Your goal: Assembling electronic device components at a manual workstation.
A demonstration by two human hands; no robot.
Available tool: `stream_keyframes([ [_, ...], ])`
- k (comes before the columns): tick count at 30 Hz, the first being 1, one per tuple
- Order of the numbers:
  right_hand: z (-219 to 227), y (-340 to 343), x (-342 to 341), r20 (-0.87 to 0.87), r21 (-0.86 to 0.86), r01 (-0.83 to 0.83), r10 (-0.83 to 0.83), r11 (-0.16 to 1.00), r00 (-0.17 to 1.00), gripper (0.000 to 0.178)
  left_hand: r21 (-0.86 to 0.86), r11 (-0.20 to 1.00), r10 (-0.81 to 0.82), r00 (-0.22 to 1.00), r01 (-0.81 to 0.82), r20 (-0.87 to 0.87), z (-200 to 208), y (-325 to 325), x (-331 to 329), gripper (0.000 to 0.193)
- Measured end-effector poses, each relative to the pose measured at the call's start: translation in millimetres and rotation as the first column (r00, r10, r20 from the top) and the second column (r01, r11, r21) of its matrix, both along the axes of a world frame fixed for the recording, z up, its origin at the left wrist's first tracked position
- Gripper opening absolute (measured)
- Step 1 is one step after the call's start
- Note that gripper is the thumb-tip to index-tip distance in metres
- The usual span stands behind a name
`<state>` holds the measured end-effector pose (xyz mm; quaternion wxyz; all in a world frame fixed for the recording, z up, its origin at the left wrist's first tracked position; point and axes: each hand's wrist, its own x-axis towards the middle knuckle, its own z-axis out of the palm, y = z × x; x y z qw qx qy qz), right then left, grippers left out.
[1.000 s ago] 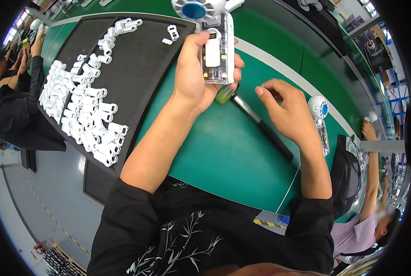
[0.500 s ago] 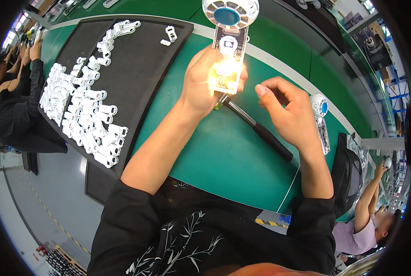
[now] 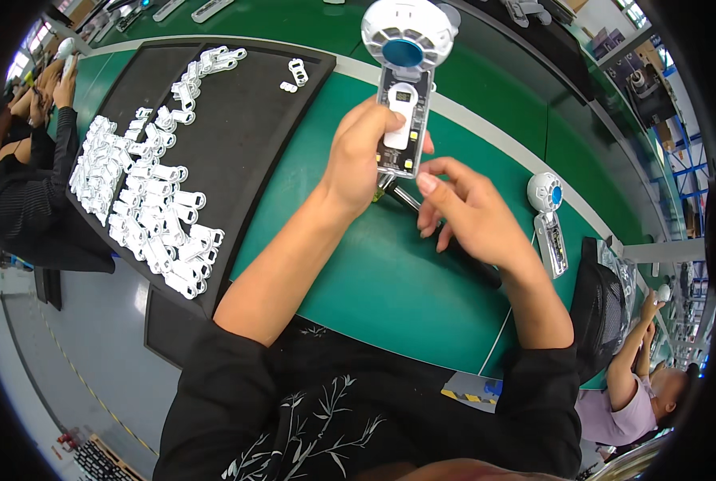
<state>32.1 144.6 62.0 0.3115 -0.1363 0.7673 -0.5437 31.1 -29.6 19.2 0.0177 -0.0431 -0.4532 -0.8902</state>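
Observation:
My left hand (image 3: 356, 152) grips a handheld fan (image 3: 406, 36) by its clear handle, upright above the green table. The fan has a round white head with a blue hub; circuit board and small yellow lights show through the handle. My thumb rests on the white panel (image 3: 400, 120) with a small dark display. Just right of the handle's lower end, my right hand (image 3: 474, 212) holds nothing, its fingers bent and apart. Beneath it lies a black-handled screwdriver-like tool (image 3: 480, 271), partly hidden by the hand. A second similar fan (image 3: 549, 232) lies on the table to the right.
A black tray (image 3: 242, 120) to the left bears a heap of small white plastic parts (image 3: 153, 200). A black mesh bag (image 3: 600, 301) sits at the right edge. People work at the far left (image 3: 33, 192) and right (image 3: 618, 401).
The bright light in the handle has gone out, and the panel and board now show. My right hand has moved left and down, closer to the fan's lower end.

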Motion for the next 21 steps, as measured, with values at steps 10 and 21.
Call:
stream_keyframes([
  [10,-21,-8,-1,0.317,-0.388,0.253,-0.13,0.886,0.94,0.044,-0.087,0.976,-0.199,0.98,0.197,-0.01,3,16,7,0.046],
  [21,-22,20,-113,0.319,-0.427,0.723,-0.658,0.542,0.682,0.031,0.389,0.72,-0.306,0.766,0.575,-0.566,43,-8,31,0.108],
])
